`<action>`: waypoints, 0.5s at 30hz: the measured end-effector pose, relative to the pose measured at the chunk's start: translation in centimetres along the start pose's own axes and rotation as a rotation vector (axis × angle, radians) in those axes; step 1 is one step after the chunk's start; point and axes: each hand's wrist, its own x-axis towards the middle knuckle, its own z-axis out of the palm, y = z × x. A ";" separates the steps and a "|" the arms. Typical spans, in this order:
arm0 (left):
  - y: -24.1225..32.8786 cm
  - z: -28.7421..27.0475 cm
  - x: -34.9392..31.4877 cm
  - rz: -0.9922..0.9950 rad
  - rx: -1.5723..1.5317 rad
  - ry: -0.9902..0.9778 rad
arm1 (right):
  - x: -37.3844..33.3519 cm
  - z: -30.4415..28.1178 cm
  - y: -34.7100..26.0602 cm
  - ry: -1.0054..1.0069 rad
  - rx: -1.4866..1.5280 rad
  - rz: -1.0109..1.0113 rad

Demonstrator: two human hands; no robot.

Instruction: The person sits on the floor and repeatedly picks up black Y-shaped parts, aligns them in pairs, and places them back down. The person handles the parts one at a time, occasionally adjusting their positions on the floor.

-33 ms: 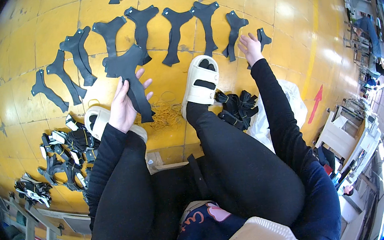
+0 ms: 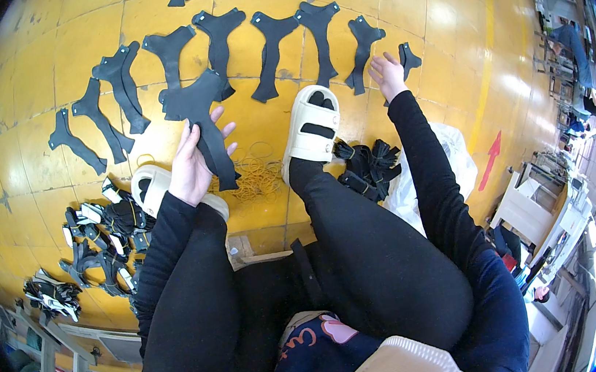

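Note:
My left hand is closed on a black Y-shaped cut piece, flat and leather-like. Its wide forked end points away from me and the narrow tail hangs past my palm, with the thumb on top and some fingers spread beyond its edge. On the right, my right hand is open with fingers apart and nothing in it. A black piece lies on the floor just beyond it, partly hidden. Similar pieces lie spread in an arc, among them a forked one and one at the far left.
Yellow rubber bands lie loose between my cream sandals. Piles of black bundles sit at left; more bundles lie by a white plastic bag. A red arrow marks the yellow floor. Work tables stand at right.

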 end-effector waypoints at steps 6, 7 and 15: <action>0.0 -0.2 0.6 0.020 0.010 0.010 | 1.3 0.8 3.2 0.016 -0.232 -0.106; 0.0 -0.2 0.5 0.030 0.017 0.019 | 1.3 1.0 3.6 0.036 -0.277 -0.153; -0.5 -0.3 0.9 0.027 -0.038 -0.081 | 1.6 0.1 4.3 0.028 -0.543 -0.266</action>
